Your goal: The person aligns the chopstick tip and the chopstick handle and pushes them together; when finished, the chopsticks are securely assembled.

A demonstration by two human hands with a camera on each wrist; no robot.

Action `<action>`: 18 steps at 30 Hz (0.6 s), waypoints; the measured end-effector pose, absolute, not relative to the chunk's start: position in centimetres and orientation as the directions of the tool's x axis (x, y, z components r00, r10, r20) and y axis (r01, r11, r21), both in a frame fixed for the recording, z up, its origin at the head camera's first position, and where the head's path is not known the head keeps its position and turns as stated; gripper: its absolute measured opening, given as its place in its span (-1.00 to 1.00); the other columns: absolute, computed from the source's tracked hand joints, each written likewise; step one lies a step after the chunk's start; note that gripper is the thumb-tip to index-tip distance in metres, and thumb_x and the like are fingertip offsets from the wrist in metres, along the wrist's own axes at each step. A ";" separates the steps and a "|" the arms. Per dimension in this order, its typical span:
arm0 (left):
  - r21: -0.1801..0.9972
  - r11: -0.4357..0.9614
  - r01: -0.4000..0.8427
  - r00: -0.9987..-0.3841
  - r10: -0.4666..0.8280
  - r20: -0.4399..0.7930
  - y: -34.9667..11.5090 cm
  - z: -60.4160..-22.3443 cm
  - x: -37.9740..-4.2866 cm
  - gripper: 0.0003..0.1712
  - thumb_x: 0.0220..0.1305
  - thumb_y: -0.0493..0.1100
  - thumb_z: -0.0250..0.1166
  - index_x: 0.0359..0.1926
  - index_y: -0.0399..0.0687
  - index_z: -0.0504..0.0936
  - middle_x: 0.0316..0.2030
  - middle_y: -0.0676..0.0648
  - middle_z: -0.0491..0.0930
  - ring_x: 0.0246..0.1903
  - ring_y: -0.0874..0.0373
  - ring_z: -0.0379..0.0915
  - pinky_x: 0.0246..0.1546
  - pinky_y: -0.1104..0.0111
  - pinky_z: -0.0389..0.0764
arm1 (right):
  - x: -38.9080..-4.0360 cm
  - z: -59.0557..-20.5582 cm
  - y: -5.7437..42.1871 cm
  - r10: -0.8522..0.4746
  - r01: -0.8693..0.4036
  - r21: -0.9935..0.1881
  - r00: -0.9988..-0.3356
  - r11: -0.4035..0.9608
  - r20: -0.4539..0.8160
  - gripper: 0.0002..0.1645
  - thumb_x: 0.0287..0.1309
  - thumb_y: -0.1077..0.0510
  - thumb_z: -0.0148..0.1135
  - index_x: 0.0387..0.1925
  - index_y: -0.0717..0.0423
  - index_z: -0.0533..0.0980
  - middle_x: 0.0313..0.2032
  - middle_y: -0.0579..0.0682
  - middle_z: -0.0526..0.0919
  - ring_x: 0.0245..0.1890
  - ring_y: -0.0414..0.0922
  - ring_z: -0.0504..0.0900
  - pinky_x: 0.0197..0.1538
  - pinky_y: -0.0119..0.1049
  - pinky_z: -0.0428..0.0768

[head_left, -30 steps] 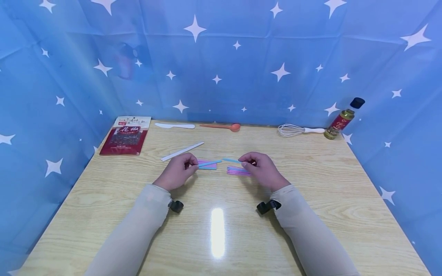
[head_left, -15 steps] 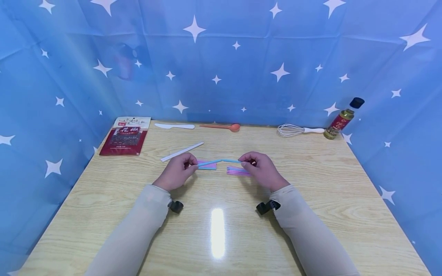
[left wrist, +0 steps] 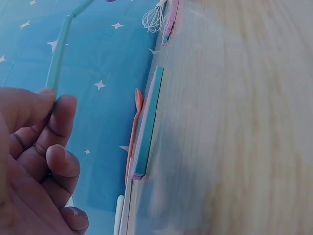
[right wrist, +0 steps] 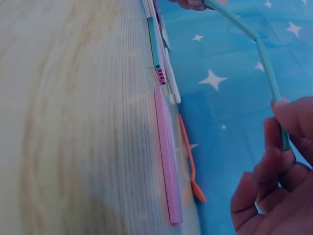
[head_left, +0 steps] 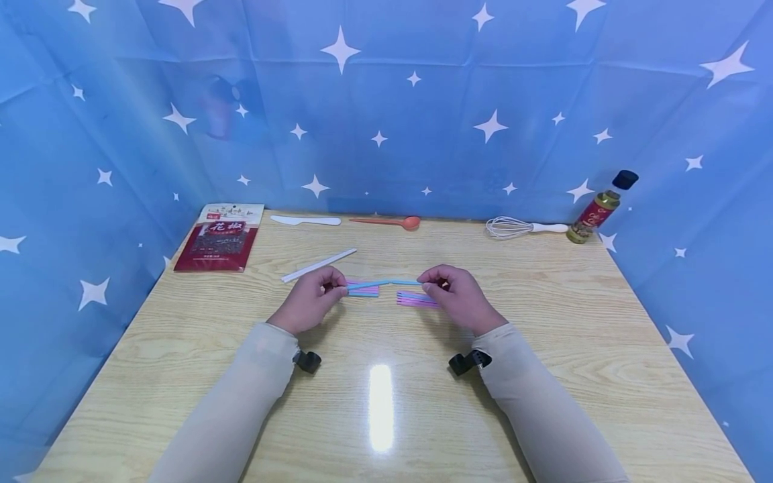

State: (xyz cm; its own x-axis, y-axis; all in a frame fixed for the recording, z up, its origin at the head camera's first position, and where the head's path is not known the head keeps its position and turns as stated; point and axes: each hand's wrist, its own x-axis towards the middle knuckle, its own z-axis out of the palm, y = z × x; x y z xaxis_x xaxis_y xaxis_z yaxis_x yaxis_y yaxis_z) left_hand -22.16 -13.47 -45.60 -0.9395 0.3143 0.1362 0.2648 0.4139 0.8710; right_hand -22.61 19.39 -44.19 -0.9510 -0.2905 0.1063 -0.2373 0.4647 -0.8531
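My left hand (head_left: 309,300) pinches a slim blue stick (left wrist: 59,54), like a chopstick piece, between thumb and index finger. Pinched in my right hand (head_left: 455,295) is a second slim blue stick (right wrist: 268,68). Their inner ends meet above the table at a shallow angle, seen in both wrist views. Under the left stick lies a bundle of pink and blue sticks (head_left: 371,292), partly covered by that hand. A similar bundle of mostly pink and purple sticks (head_left: 415,300) lies below my right fingers, its right end hidden. Open square ends show on the left bundle (right wrist: 159,76).
White sticks (head_left: 319,265) lie behind my left hand. Along the back edge are a red spice packet (head_left: 217,245), white knife (head_left: 306,220), orange spoon (head_left: 410,223), white-handled whisk (head_left: 513,228) and an oil bottle (head_left: 594,215). A blue starred curtain (head_left: 386,100) hangs behind.
The two blue sticks came together: a second ago their ends were slightly out of line, and now they meet end to end. Both hands have barely moved.
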 end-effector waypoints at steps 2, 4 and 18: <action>0.869 0.417 0.266 -0.941 0.307 0.140 -13.4 -45.6 -22.2 -0.95 0.53 -0.21 0.29 -0.17 -0.06 0.61 -0.33 -0.01 0.50 -0.28 0.04 0.39 -0.20 0.26 0.43 | -22.6 -44.1 19.4 -0.293 -0.242 -0.853 -0.950 0.462 0.111 -0.83 0.49 0.21 0.25 -0.02 0.11 0.69 -0.17 0.06 0.70 -0.30 -0.03 0.52 -0.22 -0.27 0.53; 0.865 0.418 0.276 -0.940 0.305 0.153 -13.4 -45.5 -22.2 -0.95 0.53 -0.21 0.28 -0.18 -0.06 0.61 -0.33 -0.01 0.49 -0.28 0.04 0.38 -0.20 0.25 0.41 | -22.5 -44.0 19.4 -0.293 -0.249 -0.850 -0.949 0.464 0.118 -0.83 0.49 0.21 0.25 -0.01 0.13 0.69 -0.18 0.07 0.69 -0.30 -0.04 0.51 -0.23 -0.28 0.52; 0.853 0.444 0.274 -0.947 0.282 0.157 -12.9 -45.0 -21.9 -0.92 0.51 -0.21 0.30 -0.13 -0.14 0.65 -0.32 -0.01 0.51 -0.28 0.05 0.37 -0.20 0.26 0.41 | -22.6 -44.2 19.2 -0.284 -0.252 -0.843 -0.951 0.475 0.124 -0.81 0.50 0.21 0.26 0.01 0.18 0.69 -0.20 0.08 0.68 -0.32 -0.03 0.49 -0.25 -0.30 0.50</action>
State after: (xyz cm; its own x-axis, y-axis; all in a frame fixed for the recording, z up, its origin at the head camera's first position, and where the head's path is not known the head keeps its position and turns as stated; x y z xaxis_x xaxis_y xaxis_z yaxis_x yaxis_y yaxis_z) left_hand -21.88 -12.95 -44.98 -0.9465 0.2818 0.1571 0.2737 0.4437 0.8533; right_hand -22.56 19.20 -44.24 -0.9508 -0.2836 0.1243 -0.2520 0.4755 -0.8429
